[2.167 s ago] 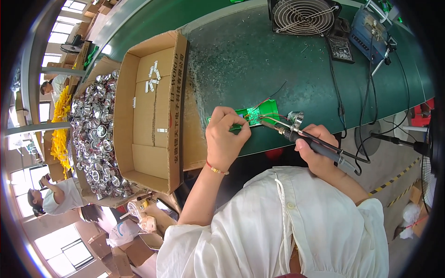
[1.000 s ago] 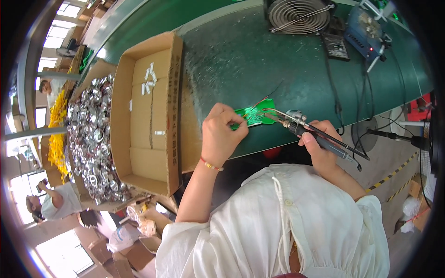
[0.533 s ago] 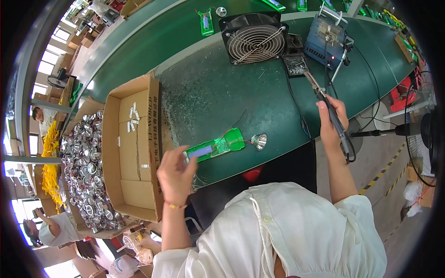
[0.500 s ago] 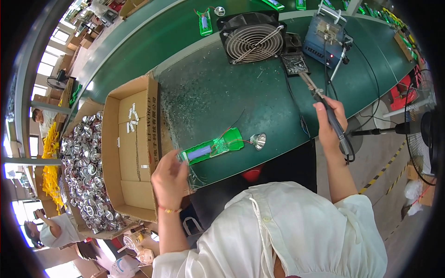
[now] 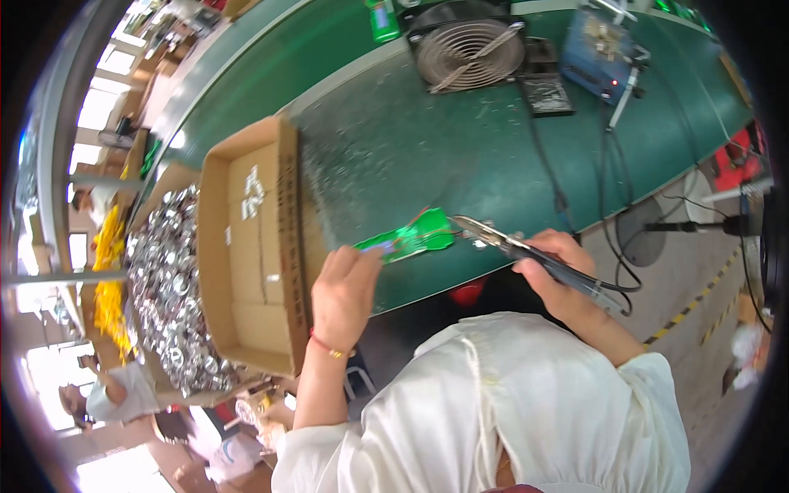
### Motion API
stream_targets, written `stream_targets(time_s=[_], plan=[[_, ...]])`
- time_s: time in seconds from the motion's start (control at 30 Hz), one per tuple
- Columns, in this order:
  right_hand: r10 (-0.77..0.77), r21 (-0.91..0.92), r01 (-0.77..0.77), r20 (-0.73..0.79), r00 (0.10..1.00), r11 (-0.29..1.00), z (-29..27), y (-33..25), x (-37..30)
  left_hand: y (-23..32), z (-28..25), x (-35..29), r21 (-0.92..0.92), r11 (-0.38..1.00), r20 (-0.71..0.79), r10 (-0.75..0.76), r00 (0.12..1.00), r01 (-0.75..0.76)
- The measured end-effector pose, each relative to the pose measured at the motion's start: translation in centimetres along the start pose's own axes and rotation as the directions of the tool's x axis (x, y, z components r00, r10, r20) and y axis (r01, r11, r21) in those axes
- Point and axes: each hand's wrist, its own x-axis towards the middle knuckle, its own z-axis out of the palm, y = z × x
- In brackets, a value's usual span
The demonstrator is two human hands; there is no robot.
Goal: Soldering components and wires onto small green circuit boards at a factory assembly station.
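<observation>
A green plastic casing (image 5: 431, 232) with a purple battery cell (image 5: 385, 247) and thin red wires lies on the bench. My left hand (image 5: 343, 296) is closed over its left end, the fingertips beside the cell. In my right hand (image 5: 559, 294) is a soldering iron (image 5: 503, 240), its handle between thumb and fingers. The iron's tip points left, over the right end of the casing; whether it touches is too blurred to tell. Just under the iron, a small silver reflector cup is mostly hidden.
Left of the casing stands a cardboard box (image 5: 292, 255) holding small white pieces. Beyond it are many silver reflector cups (image 5: 168, 283). At the back are a fan (image 5: 470, 56), a small dark tray (image 5: 548, 97) and a blue soldering station (image 5: 593, 62). A cable hangs at right.
My right hand has brought the soldering iron from the dark tray down and left to the casing. My left hand has closed on the casing's left end. The whole view has shifted slightly.
</observation>
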Motion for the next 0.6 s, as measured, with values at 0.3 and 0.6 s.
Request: stream_targets(time_s=[0.3,0.6], plan=[[-0.037,0.112,0.031,0.053,0.998,0.993,2.9,0.0,0.2,-0.9,0.7,0.8,-0.169,0.985,-0.048,-0.05,0.998,0.042],[0.024,0.052,-0.026,0.041,0.999,0.998,3.7,0.2,0.7,-0.9,3.3,0.3,-0.239,0.969,-0.166,-0.095,0.982,0.054]])
